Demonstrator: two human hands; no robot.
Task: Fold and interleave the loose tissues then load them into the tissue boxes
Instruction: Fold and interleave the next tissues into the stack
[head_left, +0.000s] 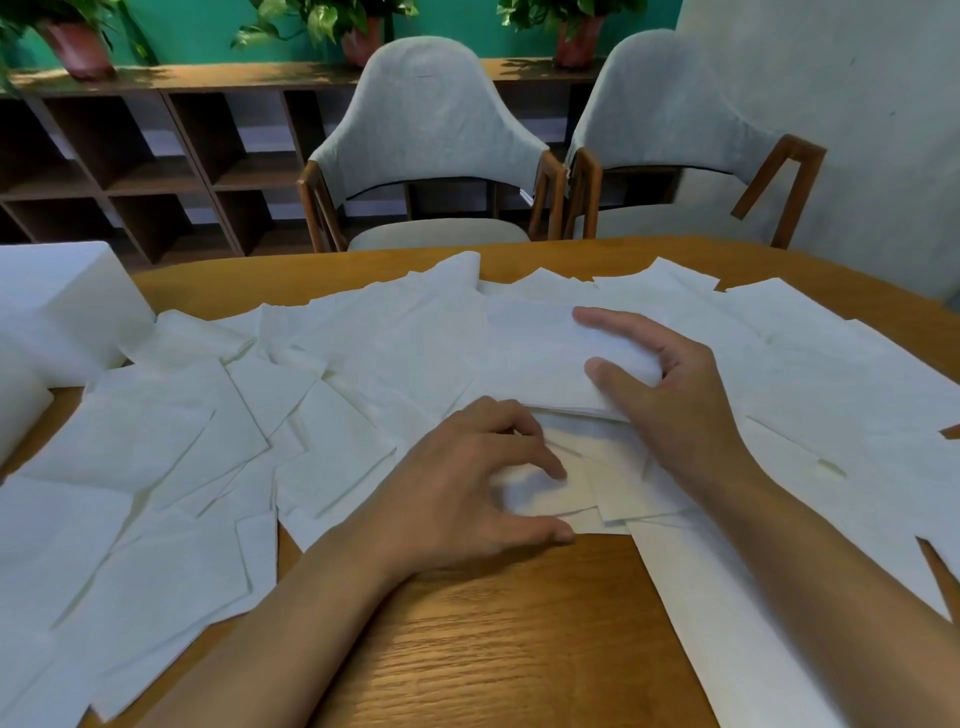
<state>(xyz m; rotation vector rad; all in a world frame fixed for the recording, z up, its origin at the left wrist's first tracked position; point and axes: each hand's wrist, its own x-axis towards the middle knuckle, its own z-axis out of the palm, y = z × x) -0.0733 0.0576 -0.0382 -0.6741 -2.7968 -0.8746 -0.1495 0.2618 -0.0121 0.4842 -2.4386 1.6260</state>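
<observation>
While right hand (675, 400) grips folded stack (540, 353), square sheets (156, 447) (white), wood-grained table (493, 623).

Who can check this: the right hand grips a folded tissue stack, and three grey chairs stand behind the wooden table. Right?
Not quite. The head view shows two grey chairs, not three, behind the wooden table. The right hand does grip the folded tissue stack.

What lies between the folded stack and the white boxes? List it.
Only loose white tissues flat on the wooden table; nothing upright separates the folded white tissue stack in the right hand from the white boxes.
</observation>
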